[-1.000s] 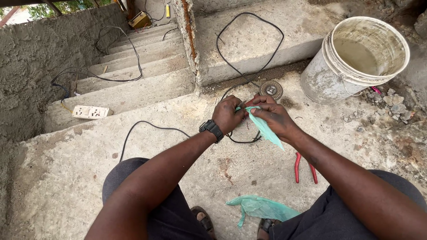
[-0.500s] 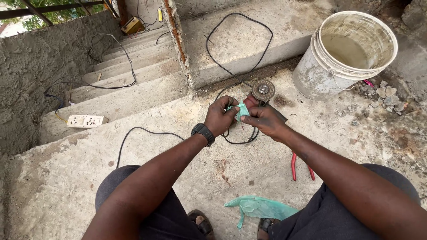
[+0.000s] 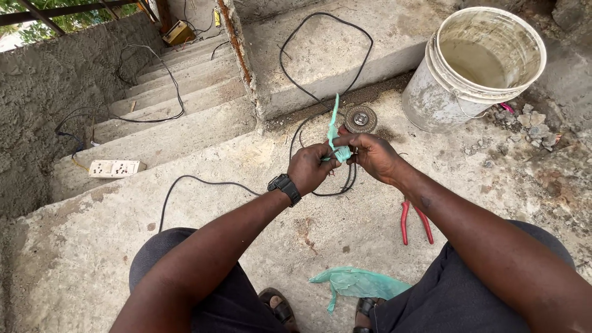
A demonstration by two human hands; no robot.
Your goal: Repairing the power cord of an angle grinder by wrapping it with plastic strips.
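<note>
**Green strip pulled upright over the cable joint**

Half a second ago the green plastic strip (image 3: 334,126) was bunched small between the two hands; a second ago it hung down toward 4 o'clock from the right hand. Now its free tail is drawn straight up toward 12 o'clock, while its lower end is kept pinched at the meeting point of the hands. From this it is judged that a turn of wrapping around the black cable (image 3: 320,92) has been made and the strip is being tensioned, so the binding appears to be in progress rather than finished

The left hand (image 3: 311,168) is closed, its fingertips pinched on the strip and, apparently, on the cable beneath it; a dark wristwatch (image 3: 284,187) is worn on that wrist. The right hand (image 3: 371,155) is likewise closed around the same spot from 3 o'clock. The exact wire held under the fingers cannot be told

The grinding disc (image 3: 361,118) lies on the concrete just beyond the hands at 1 o'clock, uncovered again after being partly hidden by the hands half a second ago. Red-handled pliers (image 3: 414,220) lie at 4 o'clock of the hands, untouched. A second piece of green plastic (image 3: 361,283) rests at 6 o'clock between the person's feet. A white bucket (image 3: 478,68) with cloudy water stands at 2 o'clock, and a white socket strip (image 3: 116,168) lies on a step at 9 o'clock
</note>
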